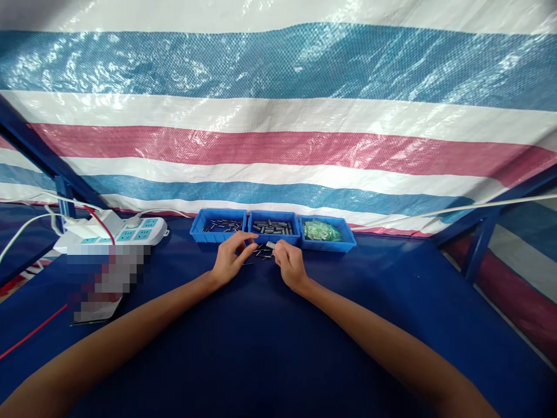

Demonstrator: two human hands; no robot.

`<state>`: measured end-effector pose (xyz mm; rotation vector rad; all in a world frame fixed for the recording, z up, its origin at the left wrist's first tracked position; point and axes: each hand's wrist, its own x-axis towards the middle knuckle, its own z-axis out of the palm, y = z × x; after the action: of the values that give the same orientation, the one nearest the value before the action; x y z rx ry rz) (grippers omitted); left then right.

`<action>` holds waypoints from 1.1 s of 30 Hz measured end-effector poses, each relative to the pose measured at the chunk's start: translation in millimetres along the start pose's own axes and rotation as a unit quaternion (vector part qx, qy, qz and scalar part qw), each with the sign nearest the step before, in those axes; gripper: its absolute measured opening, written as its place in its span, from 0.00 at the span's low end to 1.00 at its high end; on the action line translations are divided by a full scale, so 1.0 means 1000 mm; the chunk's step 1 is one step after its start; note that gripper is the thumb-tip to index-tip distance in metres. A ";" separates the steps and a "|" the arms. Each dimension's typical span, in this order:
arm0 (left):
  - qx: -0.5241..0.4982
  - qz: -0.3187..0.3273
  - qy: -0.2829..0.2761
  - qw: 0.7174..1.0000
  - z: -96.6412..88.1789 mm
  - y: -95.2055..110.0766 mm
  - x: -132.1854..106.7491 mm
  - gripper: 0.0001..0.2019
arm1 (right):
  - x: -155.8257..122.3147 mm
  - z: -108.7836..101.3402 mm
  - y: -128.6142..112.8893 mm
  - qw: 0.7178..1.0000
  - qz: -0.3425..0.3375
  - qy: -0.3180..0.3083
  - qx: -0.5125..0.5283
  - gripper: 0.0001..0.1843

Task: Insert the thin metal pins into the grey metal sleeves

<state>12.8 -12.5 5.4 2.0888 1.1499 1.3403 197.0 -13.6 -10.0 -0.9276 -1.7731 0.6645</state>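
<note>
My left hand (230, 258) rests on the blue table cover, fingers pinched together just in front of the trays. My right hand (289, 262) is closed, pinching a small pale grey tube-shaped piece (270, 245) at its fingertips. Between both hands lies a little heap of thin metal pins (262, 252). Behind them stand three blue trays: the left tray (196, 231) holds thin metal pins, the middle tray (252, 234) holds dark grey short tubes, the right tray (348, 239) holds pale green pieces.
A white power strip (130, 231) with plugs and white cables lies at the left, with a red wire (35, 331) running off the table. A blurred-out object (107, 284) sits near it. A striped tarpaulin (278, 128) hangs behind; blue frame bars stand at both sides.
</note>
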 end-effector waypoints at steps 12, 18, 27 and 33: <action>0.030 0.101 -0.025 0.994 -0.001 0.000 -0.003 0.10 | 0.001 0.003 -0.004 0.992 -0.067 -0.066 -0.083 0.20; 0.020 0.058 -0.009 0.998 0.000 0.000 -0.007 0.09 | -0.001 0.004 -0.002 0.989 -0.074 -0.047 -0.119 0.20; 0.029 0.125 -0.017 0.992 0.001 -0.003 -0.005 0.10 | -0.001 0.001 -0.005 0.990 -0.073 -0.017 -0.117 0.20; 0.030 0.134 -0.002 0.990 0.001 -0.007 -0.005 0.08 | -0.001 0.001 -0.008 0.991 -0.071 -0.017 -0.110 0.20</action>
<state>10.1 -12.6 -2.6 2.3555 0.9422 1.4332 194.3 -18.8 -4.2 -0.9310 -1.9514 0.4008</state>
